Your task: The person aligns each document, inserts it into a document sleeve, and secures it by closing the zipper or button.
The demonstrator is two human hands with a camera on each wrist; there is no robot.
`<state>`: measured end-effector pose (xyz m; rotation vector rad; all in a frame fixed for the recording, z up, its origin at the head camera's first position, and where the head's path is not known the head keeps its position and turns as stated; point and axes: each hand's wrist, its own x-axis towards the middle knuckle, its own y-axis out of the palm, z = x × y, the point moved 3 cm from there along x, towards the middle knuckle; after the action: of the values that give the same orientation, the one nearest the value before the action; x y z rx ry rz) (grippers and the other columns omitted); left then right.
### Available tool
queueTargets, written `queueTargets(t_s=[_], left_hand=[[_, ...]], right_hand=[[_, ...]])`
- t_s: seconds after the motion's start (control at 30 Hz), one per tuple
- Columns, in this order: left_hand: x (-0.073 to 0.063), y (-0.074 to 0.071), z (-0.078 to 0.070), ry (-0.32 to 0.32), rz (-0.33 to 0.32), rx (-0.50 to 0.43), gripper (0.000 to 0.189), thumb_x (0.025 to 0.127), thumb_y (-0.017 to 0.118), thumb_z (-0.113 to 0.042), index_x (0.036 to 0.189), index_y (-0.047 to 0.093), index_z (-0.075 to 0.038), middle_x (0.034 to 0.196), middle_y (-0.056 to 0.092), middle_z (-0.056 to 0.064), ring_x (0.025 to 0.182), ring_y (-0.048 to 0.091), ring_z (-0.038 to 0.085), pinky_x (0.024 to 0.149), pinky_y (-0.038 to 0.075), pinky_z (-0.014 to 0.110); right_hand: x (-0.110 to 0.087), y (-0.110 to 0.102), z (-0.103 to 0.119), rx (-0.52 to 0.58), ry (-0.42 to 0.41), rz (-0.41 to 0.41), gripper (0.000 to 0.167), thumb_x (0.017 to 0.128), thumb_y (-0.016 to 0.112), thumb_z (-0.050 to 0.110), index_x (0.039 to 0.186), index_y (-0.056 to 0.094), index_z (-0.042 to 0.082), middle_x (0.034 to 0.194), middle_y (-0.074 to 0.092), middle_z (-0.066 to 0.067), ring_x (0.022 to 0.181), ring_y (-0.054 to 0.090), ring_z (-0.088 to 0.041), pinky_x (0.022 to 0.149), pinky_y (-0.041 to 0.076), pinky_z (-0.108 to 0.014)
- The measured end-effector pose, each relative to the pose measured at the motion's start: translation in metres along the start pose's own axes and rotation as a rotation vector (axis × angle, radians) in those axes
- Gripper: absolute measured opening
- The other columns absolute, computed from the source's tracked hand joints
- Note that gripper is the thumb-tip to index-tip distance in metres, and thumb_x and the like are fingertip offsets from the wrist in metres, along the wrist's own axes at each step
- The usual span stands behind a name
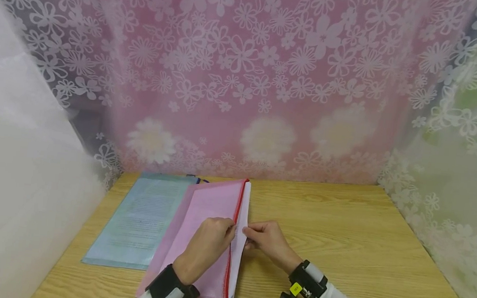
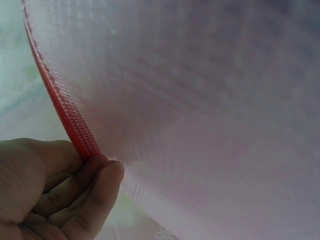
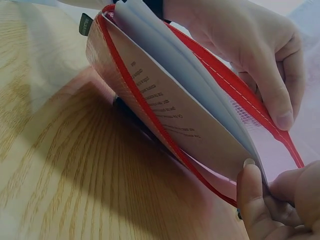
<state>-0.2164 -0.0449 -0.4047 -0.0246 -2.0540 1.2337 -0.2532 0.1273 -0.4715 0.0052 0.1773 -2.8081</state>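
A pink mesh zipper pouch [image 1: 212,203] with a red zipper edge lies at the middle left of the table, its mouth open toward the right. My left hand [image 1: 210,241] pinches the upper red edge [image 2: 75,132] and lifts it. White printed paper sheets [image 3: 170,100] sit in the pouch and stick out a little past the zipper in the head view. At their outer edge, my right hand [image 1: 270,241] pinches the sheets between thumb and fingers. The right wrist view shows both red zipper sides spread apart around the sheets.
Left of the pink pouch lies a blue-green zipper pouch [image 1: 142,221] with a printed sheet inside, partly overlapped by it. The wooden table [image 1: 342,224] ends at a pink flowered curtain [image 1: 262,75]. Pale sheeting hangs along both sides.
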Motion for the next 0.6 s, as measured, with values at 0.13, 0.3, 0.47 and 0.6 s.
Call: queueTargets(t_s=[0.13, 0.3, 0.47, 0.6], left_hand=[[0.0, 0.001, -0.001, 0.007, -0.001, -0.008, 0.028, 0.089, 0.073, -0.001, 0.065, 0.063, -0.011, 0.056, 0.042, -0.011, 0.055, 0.037, 0.0, 0.051, 0.033, 0.014], [0.0, 0.003, -0.004, 0.015, 0.019, -0.013, 0.019, 0.09, 0.074, -0.002, 0.072, 0.07, -0.008, 0.058, 0.054, -0.007, 0.056, 0.043, -0.001, 0.051, 0.036, 0.012], [-0.001, 0.003, -0.004, -0.014, 0.052, -0.022, 0.016, 0.092, 0.072, -0.003, 0.076, 0.072, -0.007, 0.06, 0.056, -0.007, 0.056, 0.044, 0.0, 0.051, 0.036, 0.013], [0.0, 0.003, -0.005, -0.018, 0.057, -0.027, 0.016, 0.092, 0.073, -0.004, 0.076, 0.072, -0.007, 0.059, 0.053, -0.008, 0.056, 0.042, 0.0, 0.051, 0.035, 0.012]], right_hand=[[0.0, 0.003, 0.001, 0.012, 0.0, 0.004, 0.027, 0.1, 0.066, 0.011, 0.116, 0.074, -0.009, 0.073, 0.072, -0.005, 0.063, 0.067, -0.008, 0.069, 0.062, -0.031], [0.001, 0.007, 0.001, 0.025, 0.007, 0.018, 0.025, 0.1, 0.065, 0.01, 0.114, 0.074, -0.009, 0.074, 0.071, -0.003, 0.062, 0.067, -0.008, 0.067, 0.06, -0.025], [0.003, 0.01, 0.0, 0.048, 0.012, 0.034, 0.023, 0.101, 0.065, 0.009, 0.107, 0.075, -0.011, 0.073, 0.068, -0.001, 0.063, 0.067, -0.009, 0.067, 0.06, -0.024], [0.003, 0.012, -0.001, 0.05, 0.009, 0.035, 0.023, 0.101, 0.064, 0.009, 0.107, 0.075, -0.012, 0.073, 0.068, 0.0, 0.063, 0.067, -0.008, 0.066, 0.06, -0.023]])
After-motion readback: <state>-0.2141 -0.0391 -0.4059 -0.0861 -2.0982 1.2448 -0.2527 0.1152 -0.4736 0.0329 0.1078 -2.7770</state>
